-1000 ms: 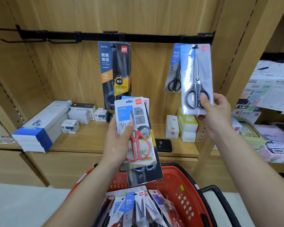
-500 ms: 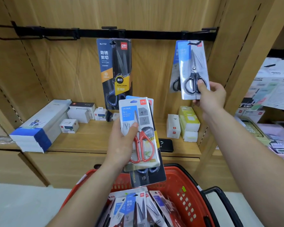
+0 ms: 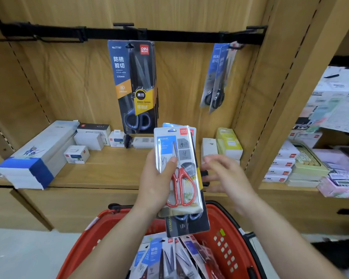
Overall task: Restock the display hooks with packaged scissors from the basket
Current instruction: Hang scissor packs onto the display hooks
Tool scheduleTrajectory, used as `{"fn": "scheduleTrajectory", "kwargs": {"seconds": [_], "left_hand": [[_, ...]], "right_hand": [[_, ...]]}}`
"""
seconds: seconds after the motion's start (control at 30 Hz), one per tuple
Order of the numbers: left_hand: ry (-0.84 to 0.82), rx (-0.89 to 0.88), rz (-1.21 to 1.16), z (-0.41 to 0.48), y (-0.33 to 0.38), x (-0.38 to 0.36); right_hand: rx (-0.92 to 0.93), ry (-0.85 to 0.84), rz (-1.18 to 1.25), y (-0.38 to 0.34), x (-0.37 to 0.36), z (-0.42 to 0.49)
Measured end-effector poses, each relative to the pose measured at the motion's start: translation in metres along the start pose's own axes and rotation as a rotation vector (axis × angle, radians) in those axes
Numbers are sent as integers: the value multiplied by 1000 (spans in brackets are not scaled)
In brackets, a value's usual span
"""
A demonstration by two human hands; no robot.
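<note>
Wood-panelled stationery bay (image 3: 69, 81) under a black hook rail (image 3: 179, 35). Gripped in the left hand (image 3: 156, 184) above the red basket (image 3: 228, 250), a stack of packaged scissors (image 3: 189, 225), red-handled pack (image 3: 184, 178) foremost; right hand (image 3: 227, 174) empty, fingers loose, just beside. Probably mid-restock: next, lifting one pack, threading its hang-hole onto a hook. On centre hook, dark packs (image 3: 134, 87); at right, blue packs (image 3: 218, 77); boxes (image 3: 89, 137) on shelf (image 3: 113, 170) below.

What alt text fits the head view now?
The left hand grips a stack of packaged scissors, a red-handled pair in front, above a red basket holding more packs. The blurred right hand is open beside the stack. Hung packs dangle from the black rail.
</note>
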State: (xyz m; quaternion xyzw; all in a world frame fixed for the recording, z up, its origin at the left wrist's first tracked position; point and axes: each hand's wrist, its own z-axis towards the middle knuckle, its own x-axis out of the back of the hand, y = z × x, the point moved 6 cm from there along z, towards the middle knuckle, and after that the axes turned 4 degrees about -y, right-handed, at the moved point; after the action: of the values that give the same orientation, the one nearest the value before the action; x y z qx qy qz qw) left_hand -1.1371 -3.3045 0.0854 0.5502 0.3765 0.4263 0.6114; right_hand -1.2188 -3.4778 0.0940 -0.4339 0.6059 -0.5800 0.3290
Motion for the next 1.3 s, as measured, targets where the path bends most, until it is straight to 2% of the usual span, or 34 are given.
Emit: {"fn": "scheduleTrajectory", "kwargs": {"seconds": [0.13, 0.4, 0.6, 0.73, 1.3], "left_hand": [[-21, -16, -20, -5, -2, -13], [-31, -12, -41, -10, -1, -27], [-41, 46, -193, -7, 3, -38], [-62, 2, -166, -5, 5, -37], [64, -78, 11, -7, 0, -1]], "right_hand": [[123, 8, -17, 7, -11, -16], [182, 39, 32, 10, 3, -22], [160, 98, 135, 16, 16, -20], [178, 116, 135, 15, 20, -18], [250, 237, 206, 18, 32, -25]]}}
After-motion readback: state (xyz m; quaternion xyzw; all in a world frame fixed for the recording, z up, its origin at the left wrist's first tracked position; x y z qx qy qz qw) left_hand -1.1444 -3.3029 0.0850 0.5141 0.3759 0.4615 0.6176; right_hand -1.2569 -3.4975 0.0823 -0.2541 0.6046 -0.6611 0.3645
